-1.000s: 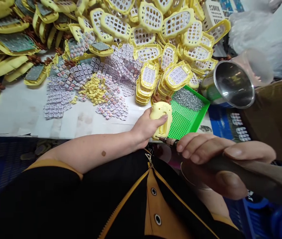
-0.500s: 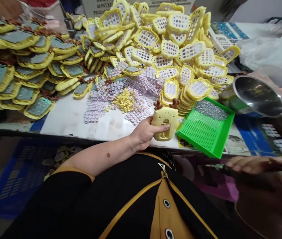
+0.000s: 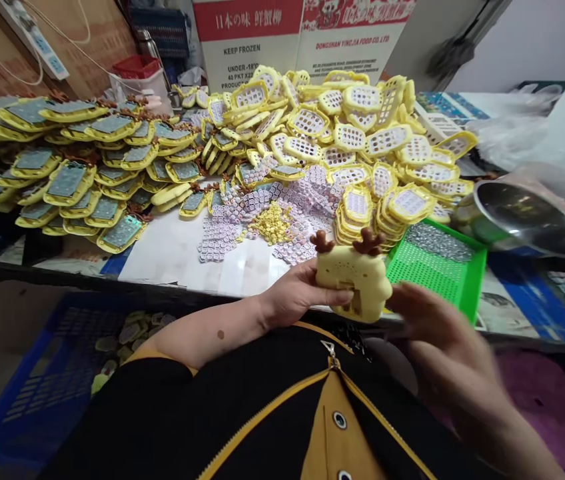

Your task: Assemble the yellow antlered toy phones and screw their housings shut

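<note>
Head: left grip (image 3: pixel 293 293) holds smooth, antlered shell (image 3: pixel 353 272).

Right hand (image 3: pixel 445 333) back near yellow case (image 3: pixel 350 267)

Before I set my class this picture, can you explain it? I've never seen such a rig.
No machine here: these are one person's two bare hands, seen from a camera on the person's head, looking forward and down. The left hand holds a yellow casing with brown antlers on top. The right hand is blurred beside it; whether they touch, I cannot tell. On the table, casings with greyish boards are piled at left, and yellow shells with holes around the middle. Nearer lie small yellow pieces and pale patterned pieces. At right, a green tray holds silvery pieces, beside a metal bowl.
</note>
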Demonstrator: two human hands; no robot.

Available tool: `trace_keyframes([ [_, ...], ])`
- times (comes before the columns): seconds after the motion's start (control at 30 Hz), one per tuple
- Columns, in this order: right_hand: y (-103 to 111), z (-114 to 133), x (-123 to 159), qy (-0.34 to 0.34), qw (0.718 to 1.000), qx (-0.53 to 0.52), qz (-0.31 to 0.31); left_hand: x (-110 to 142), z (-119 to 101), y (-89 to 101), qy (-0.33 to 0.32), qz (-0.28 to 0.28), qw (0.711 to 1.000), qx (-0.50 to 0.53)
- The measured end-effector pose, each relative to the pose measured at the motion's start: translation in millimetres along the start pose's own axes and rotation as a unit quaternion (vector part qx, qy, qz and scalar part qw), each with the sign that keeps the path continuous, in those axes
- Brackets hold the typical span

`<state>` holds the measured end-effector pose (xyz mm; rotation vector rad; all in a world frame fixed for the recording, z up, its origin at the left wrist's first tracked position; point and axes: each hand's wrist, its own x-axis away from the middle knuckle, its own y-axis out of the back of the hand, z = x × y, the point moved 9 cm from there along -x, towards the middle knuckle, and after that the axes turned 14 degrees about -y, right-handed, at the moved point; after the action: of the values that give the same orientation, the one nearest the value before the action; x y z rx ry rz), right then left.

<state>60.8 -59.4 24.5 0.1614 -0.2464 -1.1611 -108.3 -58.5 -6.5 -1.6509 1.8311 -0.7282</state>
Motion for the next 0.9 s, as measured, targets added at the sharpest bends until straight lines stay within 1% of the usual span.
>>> trace_keyframes([
  [0.03, -19, -5, -17, -0.004, 0.999, -0.015, 0.033, 3, -2, 2.8, -0.006, -0.002, 1.000, -0.006],
  [0.1, -55, -12, -44, -0.014, 0.995, -0.034, 0.098, 7, -11, 10.8, -0.037, -0.008, 0.999, -0.020],
  [0.13, -68, -15, -53, -0.020, 0.992, -0.034, 0.119, 8, -16, 15.7, -0.057, -0.015, 0.998, -0.027],
  [0.2, -83, -17, -64, -0.025, 0.990, -0.027, 0.134, 10, -25, 26.9, -0.086, -0.040, 0.995, -0.038],
  [0.3, -89, -18, -68, -0.026, 0.991, -0.024, 0.132, 10, -33, 39.2, -0.112, -0.073, 0.990, -0.047],
  [0.37, -88, -20, -69, -0.027, 0.992, -0.021, 0.120, 9, -35, 42.0, -0.119, -0.077, 0.989, -0.047],
  [0.43, -89, -22, -70, -0.033, 0.992, -0.022, 0.118, 7, -35, 44.6, -0.109, -0.080, 0.990, -0.047],
  [0.57, -102, -24, -76, -0.048, 0.987, 0.004, 0.151, 4, -32, 51.7, -0.090, -0.072, 0.992, -0.056],
  [0.63, -112, -20, -77, -0.031, 0.982, 0.029, 0.182, 6, -37, 60.6, -0.101, -0.080, 0.990, -0.066],
  [0.7, -118, -15, -78, -0.008, 0.976, 0.050, 0.213, 16, -55, 76.7, -0.123, -0.110, 0.983, -0.080],
  [0.73, -120, -15, -78, -0.003, 0.972, 0.064, 0.225, 27, -70, 86.4, -0.132, -0.128, 0.979, -0.092],
  [0.77, -121, -15, -79, -0.003, 0.969, 0.082, 0.232, 41, -91, 95.8, -0.142, -0.141, 0.974, -0.107],
  [0.8, -121, -16, -80, -0.007, 0.966, 0.103, 0.237, 59, -112, 104.4, -0.134, -0.147, 0.971, -0.130],
  [0.83, -121, -18, -81, -0.014, 0.963, 0.122, 0.241, 79, -131, 112.5, -0.094, -0.145, 0.970, -0.173],
  [0.87, -121, -21, -83, -0.021, 0.959, 0.136, 0.246, 102, -148, 121.2, -0.020, -0.138, 0.959, -0.246],
  [0.9, -122, -24, -84, -0.028, 0.956, 0.144, 0.253, 126, -166, 132.3, 0.053, -0.140, 0.929, -0.338],
])
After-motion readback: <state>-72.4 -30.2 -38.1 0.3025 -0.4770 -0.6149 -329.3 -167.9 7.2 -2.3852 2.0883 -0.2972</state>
